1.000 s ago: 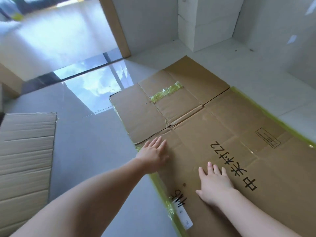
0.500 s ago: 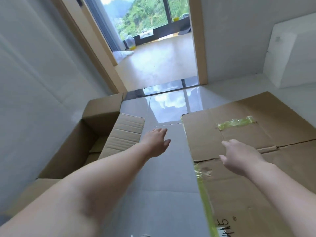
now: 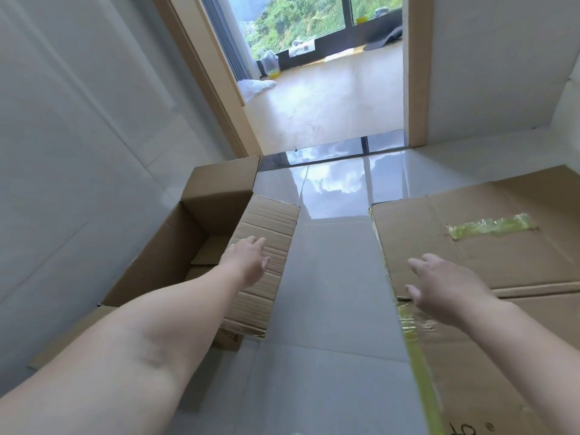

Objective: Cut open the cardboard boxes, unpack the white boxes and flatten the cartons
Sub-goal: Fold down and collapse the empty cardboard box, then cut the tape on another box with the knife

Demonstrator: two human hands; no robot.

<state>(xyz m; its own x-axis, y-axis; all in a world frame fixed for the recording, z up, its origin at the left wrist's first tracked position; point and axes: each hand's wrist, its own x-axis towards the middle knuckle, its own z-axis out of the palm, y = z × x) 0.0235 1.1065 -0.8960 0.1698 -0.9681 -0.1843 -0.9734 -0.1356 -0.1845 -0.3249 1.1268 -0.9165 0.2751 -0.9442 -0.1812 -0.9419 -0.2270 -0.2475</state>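
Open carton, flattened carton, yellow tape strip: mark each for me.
open carton (image 3: 207,211): head view, inner face of its far wall.
flattened carton (image 3: 518,262): head view, bare top panel.
yellow tape strip (image 3: 489,226): head view, middle of the strip.

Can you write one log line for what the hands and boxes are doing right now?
left hand: open, over open carton flap | right hand: open, above flattened carton edge | holding: nothing

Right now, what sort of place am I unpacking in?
Probably a home hallway: glossy floor tiles, a wooden doorway into a room with a window, and an open carton on the floor.
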